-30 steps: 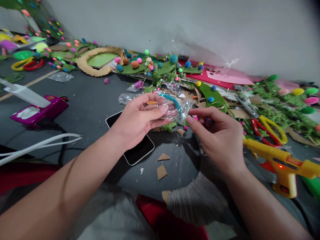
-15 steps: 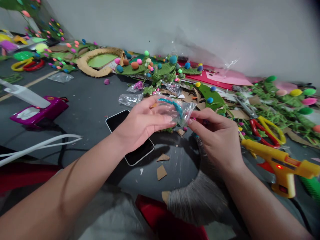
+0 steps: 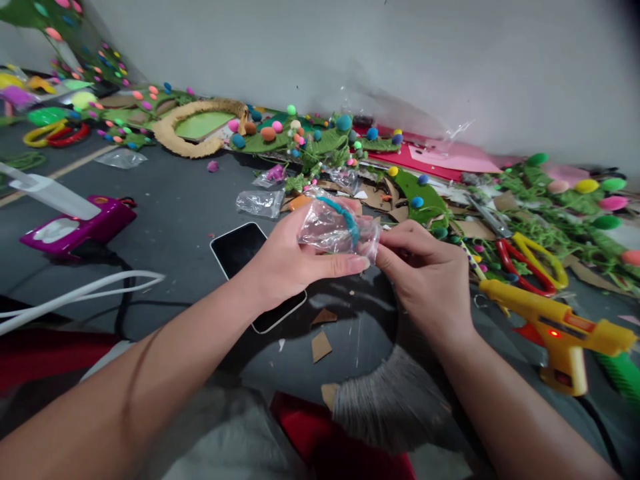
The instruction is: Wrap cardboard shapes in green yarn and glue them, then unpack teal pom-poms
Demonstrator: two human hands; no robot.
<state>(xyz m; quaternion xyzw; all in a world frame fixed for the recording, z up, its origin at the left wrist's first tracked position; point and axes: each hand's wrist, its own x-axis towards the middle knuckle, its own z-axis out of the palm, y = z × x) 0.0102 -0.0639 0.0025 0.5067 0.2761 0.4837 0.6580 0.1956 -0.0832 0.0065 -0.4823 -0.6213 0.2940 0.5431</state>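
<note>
A small clear plastic bag (image 3: 320,230) with a bright blue strand (image 3: 345,215) in it lies across the fingers of my left hand (image 3: 295,257), the thumb pressing on it from the front. At its right end my right hand (image 3: 425,267) pinches the bag's edge between thumb and forefinger. Below my left hand a smartphone (image 3: 237,248) with a dark screen lies on the table, partly covered by the wrist. Beneath my right hand rests a curved piece wrapped in grey yarn (image 3: 385,400), its cardboard end showing.
A yellow glue gun (image 3: 560,327) with a red light stands at the right, near red and yellow scissors (image 3: 530,263). A purple glue gun (image 3: 95,227) is at the left. Cardboard scraps (image 3: 321,347) lie in front; pom-pom greenery (image 3: 320,140) lines the wall.
My left thumb has slid right along the bag, which now lies flatter across the palm. The right hand stays at the bag's right edge.
</note>
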